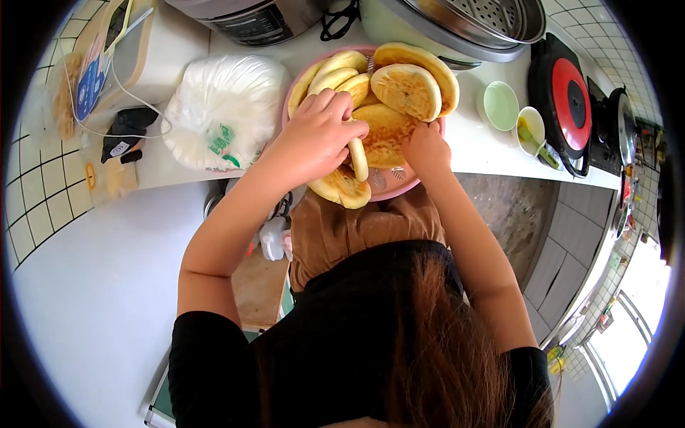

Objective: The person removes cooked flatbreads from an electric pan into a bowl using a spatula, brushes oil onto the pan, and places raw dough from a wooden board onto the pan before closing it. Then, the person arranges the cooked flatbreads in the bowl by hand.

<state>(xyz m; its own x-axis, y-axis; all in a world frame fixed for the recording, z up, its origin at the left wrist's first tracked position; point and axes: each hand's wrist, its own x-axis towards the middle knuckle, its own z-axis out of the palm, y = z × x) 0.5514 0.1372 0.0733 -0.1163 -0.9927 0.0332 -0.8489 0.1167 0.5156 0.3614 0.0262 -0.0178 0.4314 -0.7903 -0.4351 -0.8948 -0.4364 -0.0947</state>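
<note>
A pink basin (410, 184) on the counter is filled with several round, browned flatbreads. My left hand (321, 132) is over its left side, fingers closed on a flatbread (359, 160) that stands nearly on edge. Below that hand, another flatbread (341, 188) leans over the basin's near rim. At the right, the closed fingers of my right hand (428, 148) pinch the edge of a large browned flatbread (385, 135) in the middle. Farther back, a thick flatbread (407, 93) rests on another one. My left hand partly hides the breads behind it.
Left of the basin sits a white plastic bag (221, 107) with pale contents. Behind are a cooker (264, 21) and a metal steamer (492, 18). To the right stand a pale green bowl (499, 105), a cup (529, 128) with a green-handled utensil, and a red-black electric griddle (571, 103).
</note>
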